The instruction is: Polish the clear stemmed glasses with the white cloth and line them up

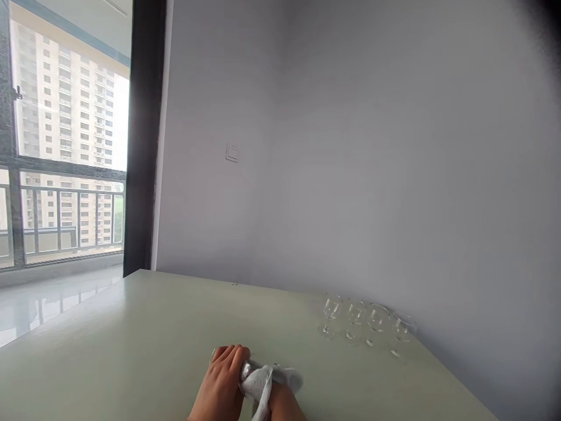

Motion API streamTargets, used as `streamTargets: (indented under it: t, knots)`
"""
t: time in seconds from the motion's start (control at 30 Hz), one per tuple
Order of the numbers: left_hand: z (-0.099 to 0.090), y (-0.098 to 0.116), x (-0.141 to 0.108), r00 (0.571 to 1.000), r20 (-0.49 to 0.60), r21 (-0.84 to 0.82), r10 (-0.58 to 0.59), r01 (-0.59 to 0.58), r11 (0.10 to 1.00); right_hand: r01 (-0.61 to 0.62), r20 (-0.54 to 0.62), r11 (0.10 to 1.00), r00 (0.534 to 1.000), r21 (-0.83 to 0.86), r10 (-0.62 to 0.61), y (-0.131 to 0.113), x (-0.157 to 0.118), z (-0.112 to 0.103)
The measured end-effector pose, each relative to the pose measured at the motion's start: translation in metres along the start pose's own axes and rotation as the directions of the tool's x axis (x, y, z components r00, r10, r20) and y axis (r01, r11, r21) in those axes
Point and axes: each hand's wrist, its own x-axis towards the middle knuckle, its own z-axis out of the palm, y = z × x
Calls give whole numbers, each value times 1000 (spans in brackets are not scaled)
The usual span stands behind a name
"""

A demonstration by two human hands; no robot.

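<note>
A clear stemmed glass (294, 379) is held sideways low in the view, above the table. My left hand (223, 374) is closed around its left part, and a bit of clear rim shows past the fingers. A white cloth (258, 383) is draped against the glass between my two hands, one end hanging down. My right hand (281, 402) is closed on the cloth, pressed to the glass; its fingers are mostly hidden behind the cloth. The round clear end of the glass sticks out to the right, slightly blurred.
Several upright stemmed glasses (376, 321) stand in a row at the table's right back edge. The pale green table (131, 351) meets a grey wall (350, 146) with a light switch (232, 153). A dark-framed window (144, 134) is at the left.
</note>
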Motion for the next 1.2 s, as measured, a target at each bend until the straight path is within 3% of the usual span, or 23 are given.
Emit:
streamTargets:
  t: [0.07, 0.13, 0.2, 0.27, 0.33, 0.4, 0.47, 0.53, 0.6, 0.63, 0.67, 0.7, 0.73, 0.8, 0.87, 0.93, 0.97, 1.03, 1.07, 1.13, 1.2]
  knots:
    - [-2, 2, 1, 999, 22, 49, 40, -41, 998, -31, -10, 998, 999, 53, 31, 5, 2, 4]
    - [-6, 1, 3, 992, -34, 152, 118, -111, 982, -142, -35, 967, 988, 213, 153, 9, 5, 8]
    - [-14, -2, 6, 960, -146, 299, 240, -188, 936, -269, -35, 843, 946, 466, 322, 11, 9, 9]
    - [-24, -5, 9, 917, -215, 398, 337, -233, 887, -312, 10, 670, 910, 674, 414, 11, 14, 6]
    - [-33, -9, 12, 910, -188, 385, 368, -277, 881, -303, 74, 586, 921, 752, 381, 8, 16, -2]
    - [-39, -13, 15, 939, -86, 281, 332, -297, 913, -307, 139, 626, 943, 717, 303, 3, 15, -15]
    - [-40, -15, 17, 980, 54, 102, 193, -198, 975, -297, 183, 752, 955, 589, 235, -5, 9, -30]
    - [-38, -17, 17, 970, 243, -164, 15, 26, 986, -243, 214, 873, 963, 423, 164, -14, 2, -44]
    - [-35, -16, 17, 875, 480, -419, -57, 286, 862, -175, 246, 941, 964, 288, 104, -21, -4, -55]
    - [-33, -16, 16, 825, 563, -490, -42, 375, 787, -162, 255, 956, 962, 246, 97, -23, -6, -58]
    - [-31, -15, 16, 805, 592, -519, -36, 415, 747, -167, 243, 960, 964, 227, 110, -24, -6, -60]
    - [-29, -14, 15, 826, 561, -508, -59, 400, 762, -188, 226, 954, 965, 234, 135, -24, -6, -59]
    - [-28, -13, 15, 879, 467, -457, -95, 332, 825, -218, 199, 937, 966, 272, 167, -22, -3, -57]
    - [-27, -11, 14, 984, 167, -240, -67, 107, 965, -277, 132, 856, 961, 436, 243, -18, 3, -50]
    - [-28, -12, 14, 995, -40, -9, 89, -89, 996, -300, 86, 729, 945, 615, 316, -15, 9, -41]
    - [-30, -13, 15, 980, -65, 67, 187, -183, 981, -301, 77, 636, 932, 710, 355, -15, 12, -36]
    - [-32, -13, 16, 985, -42, 47, 170, -168, 985, -298, 86, 634, 936, 713, 342, -16, 11, -35]
    - [-34, -14, 17, 997, 69, -110, 16, -8, 994, -270, 116, 722, 960, 637, 256, -21, 7, -39]
    - [-35, -14, 17, 981, 178, -255, -76, 120, 959, -243, 136, 787, 970, 567, 202, -25, 4, -43]
    - [-36, -13, 17, 875, 464, -544, -139, 405, 734, -175, 186, 898, 977, 404, 107, -32, -4, -52]
    - [-34, -12, 16, 750, 661, -664, -22, 598, 449, -126, 218, 948, 974, 293, 62, -37, -9, -60]
